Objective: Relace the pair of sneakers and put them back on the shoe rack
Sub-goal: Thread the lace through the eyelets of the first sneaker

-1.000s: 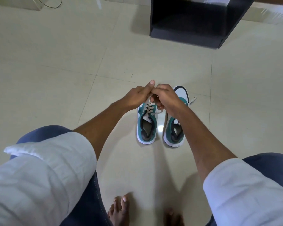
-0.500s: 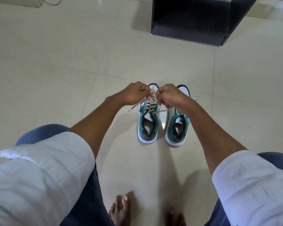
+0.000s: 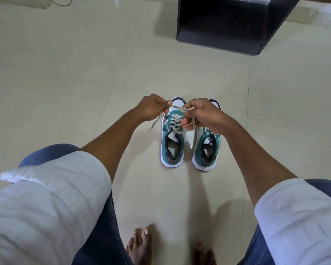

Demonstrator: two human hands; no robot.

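Observation:
Two teal-and-white sneakers stand side by side on the tiled floor, toes pointing away from me. The left sneaker (image 3: pixel 172 148) has its white lace (image 3: pixel 175 122) threaded through the eyelets. My left hand (image 3: pixel 153 109) pinches one lace end above the shoe's toe. My right hand (image 3: pixel 203 114) holds the other lace end, and the two ends cross between my hands. The right sneaker (image 3: pixel 206 150) is partly hidden under my right hand. A black shoe rack (image 3: pixel 224 38) stands on the floor beyond the shoes.
My bare feet (image 3: pixel 141 245) are on the floor near the bottom edge. My knees in blue trousers and white sleeves fill the lower corners. A thin cable (image 3: pixel 65 2) lies at the top left. Pale floor tiles (image 3: pixel 84 64) spread around the shoes.
My hands have drawn slightly apart, pulling the lace ends out taut and crossed over the left sneaker. The view has shifted a little, so the shoes sit lower in the frame.

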